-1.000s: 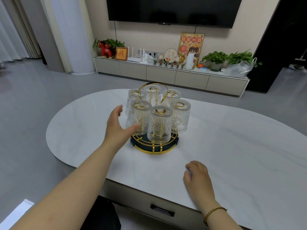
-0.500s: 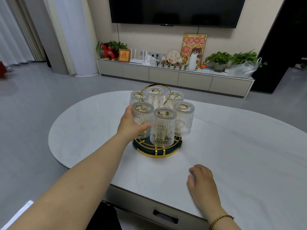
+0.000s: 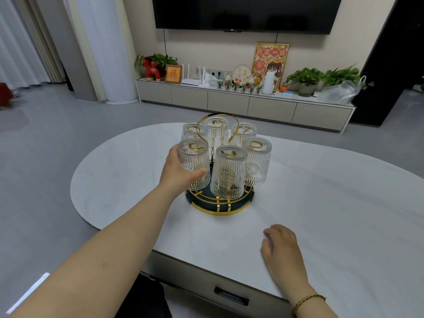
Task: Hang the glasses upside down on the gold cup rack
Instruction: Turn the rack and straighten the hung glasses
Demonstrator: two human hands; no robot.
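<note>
Left hand (image 3: pixel 177 172) wrapped round near-left ribbed clear glass tumbler (image 3: pixel 195 162), thumb across its near side, fingers behind & hidden; tumbler upside down on round gold-wire cup rack w/ dark base (image 3: pixel 219 204), about mid-table on white marble-look oval table (image 3: pixel 344 203). Can't tell if tumbler seated on its peg or lifted slightly.

Just right: near-centre ribbed tumbler w/ medallion pattern (image 3: pixel 228 172), inverted, gold peg loop visible through its base. Further right, third front tumbler (image 3: pixel 257 160), also inverted. Behind these, three more inverted glasses: far-left (image 3: pixel 191 131), far-centre (image 3: pixel 216 133) under rack's gold hoop handle (image 3: pixel 216 115), far-right (image 3: pixel 244 133). Six glasses on rack in all, none loose on table.

Near-right: right hand (image 3: pixel 283 247) flat on tabletop, palm down, fingers loosely curled, holding nothing, well apart from rack. Braided brown bracelet (image 3: pixel 308 302) at its wrist.
</note>
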